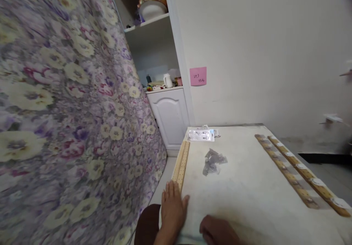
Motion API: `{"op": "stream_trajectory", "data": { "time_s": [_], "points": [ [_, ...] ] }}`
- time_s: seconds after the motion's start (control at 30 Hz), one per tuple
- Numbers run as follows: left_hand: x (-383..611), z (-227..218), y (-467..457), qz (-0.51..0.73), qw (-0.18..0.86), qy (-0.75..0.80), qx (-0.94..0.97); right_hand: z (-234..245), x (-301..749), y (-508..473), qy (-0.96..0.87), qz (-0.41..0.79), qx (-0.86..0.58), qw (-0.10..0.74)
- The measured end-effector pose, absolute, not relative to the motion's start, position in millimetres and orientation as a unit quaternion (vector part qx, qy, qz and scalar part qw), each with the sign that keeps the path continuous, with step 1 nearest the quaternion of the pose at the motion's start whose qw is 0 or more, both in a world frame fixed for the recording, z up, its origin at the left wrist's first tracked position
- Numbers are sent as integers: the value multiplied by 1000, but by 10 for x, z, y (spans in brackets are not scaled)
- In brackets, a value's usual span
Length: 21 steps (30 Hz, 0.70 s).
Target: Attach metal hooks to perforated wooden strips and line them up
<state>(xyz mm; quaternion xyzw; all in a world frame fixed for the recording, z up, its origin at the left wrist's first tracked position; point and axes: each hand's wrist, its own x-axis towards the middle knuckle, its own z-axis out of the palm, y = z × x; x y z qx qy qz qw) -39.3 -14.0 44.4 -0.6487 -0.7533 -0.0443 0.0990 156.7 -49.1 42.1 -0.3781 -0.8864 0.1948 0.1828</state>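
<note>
Left hand (173, 208) flat in the head view, fingers extended over the near end of two pale wooden strips (183, 164) along the left edge of the table (253, 171); right hand (217, 230) apart from it, blurred and curled, grip impossible to tell. Farther off, a crumpled plastic bag (212, 162).

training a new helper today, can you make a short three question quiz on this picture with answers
1. True or false: the note on the wall is green.
2. Which hand rests at the near end of the pale wooden strips?
3. Fill in the blank: as seen in the picture, the brown strips lie along the ____ side of the table.

Key:
1. False; it is pink.
2. The left hand.
3. right
</note>
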Motion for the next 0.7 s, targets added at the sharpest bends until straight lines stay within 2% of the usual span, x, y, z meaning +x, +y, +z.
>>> {"op": "stream_trajectory", "data": {
  "time_s": [0.2, 0.4, 0.7],
  "points": [
    [-309, 284, -1, -21, 147, -742, -654, 272, 1838, -270, -799, 284, -462, 260],
    [-381, 71, 12, -58, 198, -718, -664, 48, 1837, -259, -761, 325, -485, 283],
    [-407, -12, 28, -62, 145, -724, -672, 54, 1822, -265, -754, 334, -490, 282]
  ]
}}
